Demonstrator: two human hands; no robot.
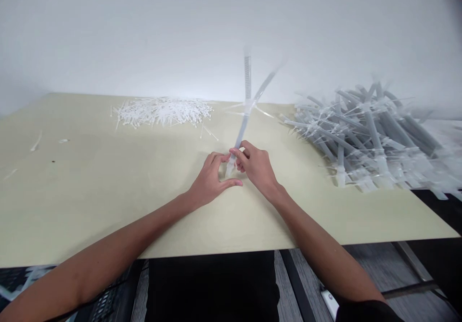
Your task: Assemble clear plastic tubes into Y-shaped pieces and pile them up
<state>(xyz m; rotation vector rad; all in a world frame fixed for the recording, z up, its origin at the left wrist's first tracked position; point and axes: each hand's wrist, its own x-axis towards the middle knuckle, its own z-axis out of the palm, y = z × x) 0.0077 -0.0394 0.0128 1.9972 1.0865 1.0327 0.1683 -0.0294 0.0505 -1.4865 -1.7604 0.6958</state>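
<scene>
A Y-shaped length of clear plastic tubing (242,128) stands tilted in front of me, with two branches fanning out at the top. White cable ties (265,112) stick out on both sides of its joint. My right hand (254,163) pinches the lower stem between thumb and fingers, just above a whitish end fitting (230,168). Around that fitting curves my left hand (212,177), thumb and fingers apart; its fingertips are close to the tube, and I cannot tell if they touch it.
A heap of loose white cable ties (162,111) lies at the back left of the pale table (126,168). On the right is a large pile of similar tube assemblies (375,134), reaching the table edge. Small scraps (36,141) lie far left.
</scene>
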